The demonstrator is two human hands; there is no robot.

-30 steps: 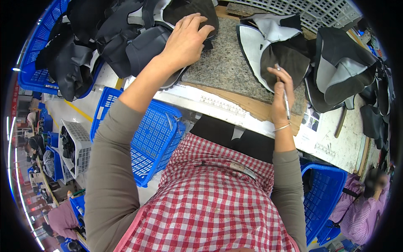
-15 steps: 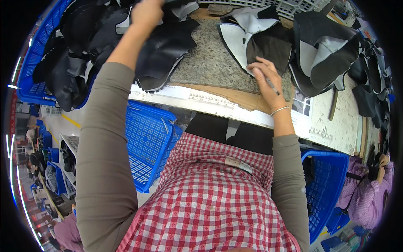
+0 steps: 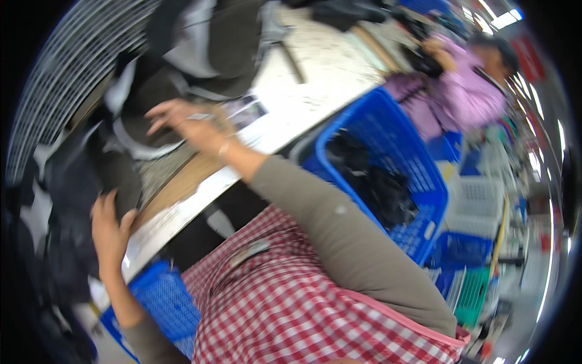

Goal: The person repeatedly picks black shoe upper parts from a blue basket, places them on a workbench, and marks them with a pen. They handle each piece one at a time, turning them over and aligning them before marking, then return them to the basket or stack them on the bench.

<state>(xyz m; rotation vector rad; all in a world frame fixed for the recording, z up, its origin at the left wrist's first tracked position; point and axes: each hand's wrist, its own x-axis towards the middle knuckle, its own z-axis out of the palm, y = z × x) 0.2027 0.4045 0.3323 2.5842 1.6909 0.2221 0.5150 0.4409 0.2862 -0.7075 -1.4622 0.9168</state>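
The picture is tilted and smeared by motion. My left hand rests at the edge of a heap of black leather pieces, its fingers and thumb apart. My right hand is over a dark, pale-edged leather piece on the worktable. A thin, silvery pen is held in that hand, lying across the fingers, which are partly stretched out. Beyond it lies another dark piece with a whitish lining. Blur hides whether the right fingertips touch the leather.
A blue basket with black pieces stands by the table on the right, another blue basket below the left hand. A grey wire rack rises behind the work. A co-worker in a pink top is at the far right.
The view has swung to the right and tilted. My left hand has come down from the far heap to the near edge of the black pieces. The pen stays in my right hand.
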